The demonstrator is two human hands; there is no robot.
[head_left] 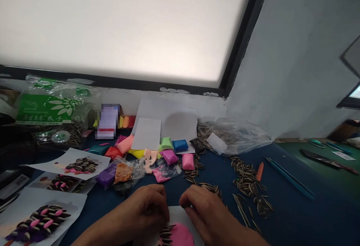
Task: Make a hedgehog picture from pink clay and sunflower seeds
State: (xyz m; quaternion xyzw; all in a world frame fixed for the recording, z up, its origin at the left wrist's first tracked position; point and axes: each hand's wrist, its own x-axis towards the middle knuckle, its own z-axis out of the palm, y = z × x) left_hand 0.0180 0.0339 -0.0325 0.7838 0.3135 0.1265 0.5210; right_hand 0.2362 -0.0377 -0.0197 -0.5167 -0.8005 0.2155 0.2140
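Note:
A white card (176, 212) lies at the bottom centre, carrying a flattened patch of pink clay (182, 234). Dark striped sunflower seeds (166, 234) stick into the left part of that patch. Over the card's left edge, my left hand (149, 205) has its fingers curled inward; anything between the fingertips is hidden. Across from it, my right hand (204, 208) is bent with thumb and fingers drawn together near the card's upper right, and I cannot make out what it pinches. The two hands are apart from each other.
Loose seeds (246, 178) lie to the right, near tweezers (292, 178) and an orange clay stick (260, 171). Bagged clay blocks (169, 156) sit behind the hands. Finished seed-and-clay cards (81, 201) overlap at left. A seed bag (56, 114) and phone (107, 122) stand further back.

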